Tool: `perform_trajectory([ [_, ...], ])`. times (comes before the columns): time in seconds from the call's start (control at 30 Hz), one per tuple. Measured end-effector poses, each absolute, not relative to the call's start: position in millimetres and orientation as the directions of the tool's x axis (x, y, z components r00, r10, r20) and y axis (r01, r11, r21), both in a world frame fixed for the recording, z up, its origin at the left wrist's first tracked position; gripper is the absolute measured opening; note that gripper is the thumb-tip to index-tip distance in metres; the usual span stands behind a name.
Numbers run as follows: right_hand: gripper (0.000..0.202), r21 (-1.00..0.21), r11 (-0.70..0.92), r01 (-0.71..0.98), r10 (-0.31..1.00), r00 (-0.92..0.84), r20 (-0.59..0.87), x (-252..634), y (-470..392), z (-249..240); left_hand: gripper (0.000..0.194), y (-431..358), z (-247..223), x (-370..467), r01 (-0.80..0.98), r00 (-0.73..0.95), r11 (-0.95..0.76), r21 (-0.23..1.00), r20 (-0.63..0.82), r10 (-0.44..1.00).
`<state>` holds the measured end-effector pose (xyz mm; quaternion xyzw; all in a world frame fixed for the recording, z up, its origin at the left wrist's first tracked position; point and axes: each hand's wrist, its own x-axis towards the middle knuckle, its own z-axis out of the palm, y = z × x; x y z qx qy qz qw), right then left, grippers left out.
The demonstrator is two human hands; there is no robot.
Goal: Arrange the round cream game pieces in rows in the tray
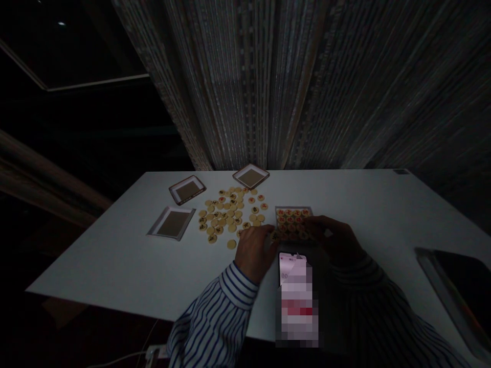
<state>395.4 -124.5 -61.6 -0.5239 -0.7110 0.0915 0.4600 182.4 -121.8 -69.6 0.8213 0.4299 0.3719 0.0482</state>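
A small box holds rows of round Chinese chess pieces with red characters face up. Between the thumb and fingers of my left hand is a Chinese chess piece with a dark character, at the box's lower left corner. My right hand has its fingers curled together over the right side of the box, touching the pieces there. Whatever lies between those fingertips is hidden. Loose Chinese chess pieces, some face up and some face down, are spread on the table left of the box.
On the white table lie two shallow trays, a left one and a back one, plus a lid-like tray. A lit phone lies in front of the box. A dark flat object is at right. String curtains hang behind.
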Motion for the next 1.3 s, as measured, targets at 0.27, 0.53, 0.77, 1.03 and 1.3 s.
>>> perform_trajectory([
  [0.27,0.021,-0.632,0.436,0.641,0.838,-0.033,0.544,399,-123,-65,0.029,-115,-64,193,0.671,0.399,-0.622,0.404,0.510,0.762],
  [0.53,0.020,-0.633,0.435,0.640,0.845,-0.048,0.532,402,-123,-67,0.028,-108,-61,202,0.663,0.423,-0.606,0.439,0.448,0.788],
  [0.77,0.020,-0.619,0.449,0.644,0.833,-0.052,0.550,404,-121,-69,0.024,-98,-57,209,0.662,0.428,-0.607,0.440,0.443,0.788],
  [1.03,0.020,-0.591,0.440,0.676,0.831,-0.056,0.554,404,-120,-71,0.026,-95,-62,216,0.664,0.404,-0.573,0.480,0.415,0.815],
  [1.3,0.021,-0.615,0.476,0.629,0.828,-0.085,0.554,396,-119,-70,0.021,-100,-70,217,0.651,0.391,-0.556,0.517,0.400,0.829],
])
